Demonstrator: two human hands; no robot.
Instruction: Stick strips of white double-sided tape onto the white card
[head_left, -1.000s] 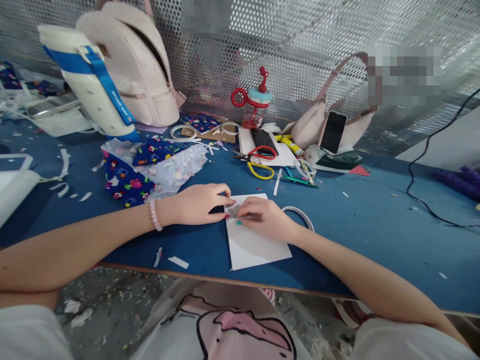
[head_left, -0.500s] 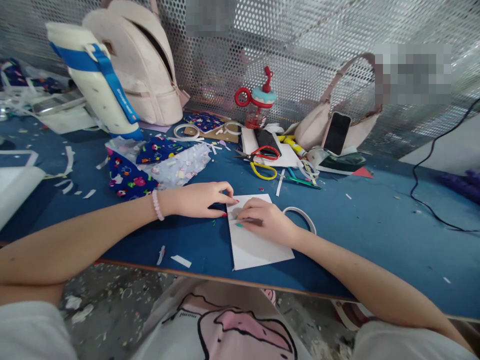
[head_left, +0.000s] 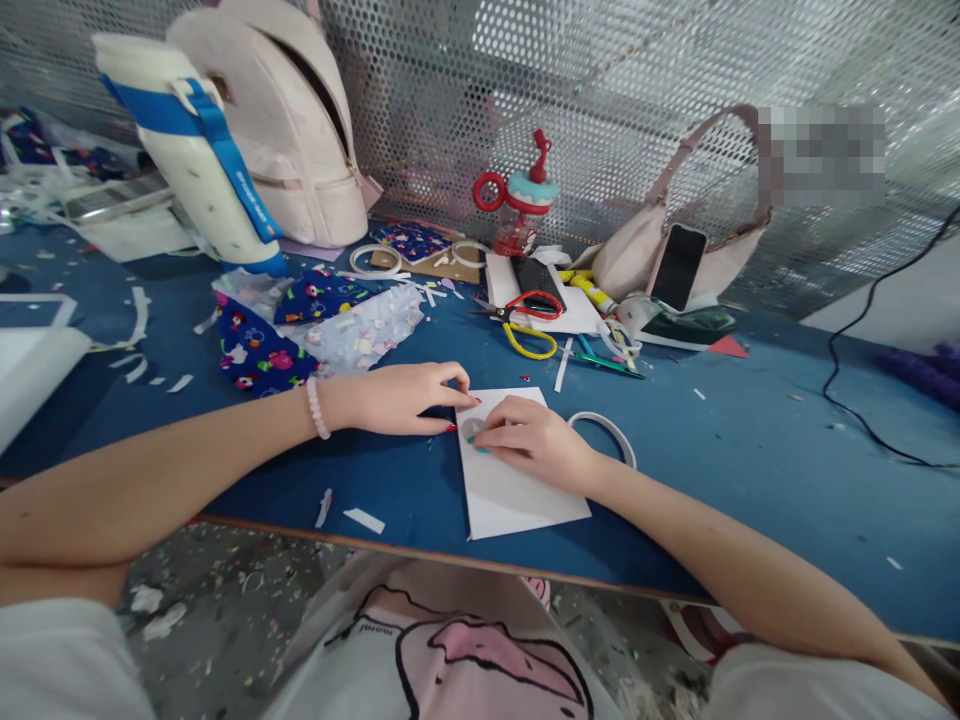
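A white rectangular board or folded card [head_left: 517, 495] lies flat on the blue table near its front edge. My left hand [head_left: 409, 397], with a pink bead bracelet at the wrist, rests at the card's upper left edge. Its thumb and forefinger are apart, the forefinger tip touching the card. My right hand [head_left: 536, 442] lies over the card's upper middle, fingers drawn together and tips down near the left edge. Whatever they may pinch is too small or hidden to make out. Just right of that hand is a roll of white tape [head_left: 619, 437], partly covered by the wrist.
Behind the card lie scissors [head_left: 531, 345] with red and yellow handles and a green pen-like tool [head_left: 609, 366]. Patterned blue wrapping [head_left: 266, 345] sits left. Further back stand a white-and-blue bottle [head_left: 195, 170], a backpack [head_left: 292, 140], a red-lidded cup [head_left: 517, 215] and a phone [head_left: 677, 268].
My right fingertips have shifted slightly left over the card and sit a little lower against it. My left hand stays at the card's edge. The view has moved slightly.
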